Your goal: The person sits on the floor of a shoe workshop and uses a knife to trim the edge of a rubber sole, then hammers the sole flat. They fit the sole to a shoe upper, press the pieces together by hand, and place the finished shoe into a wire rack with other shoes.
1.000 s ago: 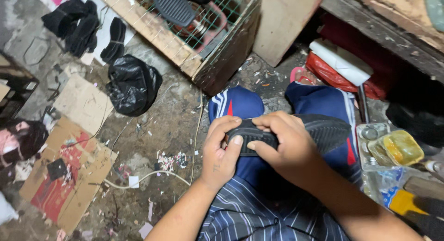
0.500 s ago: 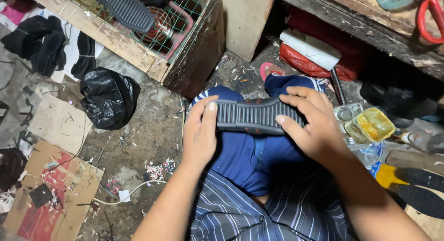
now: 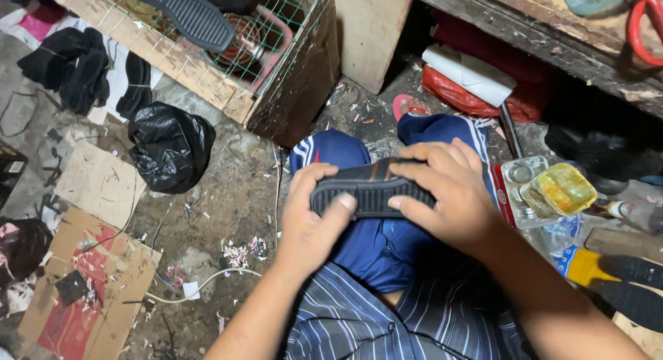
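Black ribbed shoe sole (image 3: 369, 194), held over the lap just left of the glue tin (image 3: 552, 191), left hand (image 3: 311, 225) and right hand (image 3: 445, 194) each closed around one end; best handled with even thumb pressure along its edge.

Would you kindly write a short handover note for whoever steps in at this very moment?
Left hand: grips the left end of the black ribbed shoe sole, thumb on the tread.
Right hand: clamps its right end, fingers over the top edge.
The sole is held over the lap, tread side toward the camera, above the blue trousers.
Nearby: another ribbed sole lies in the wire-mesh wooden crate; a yellowish glue tub sits on the floor to the right.
Done: sole picked up, held in both hands. Nothing attached to it that shows.
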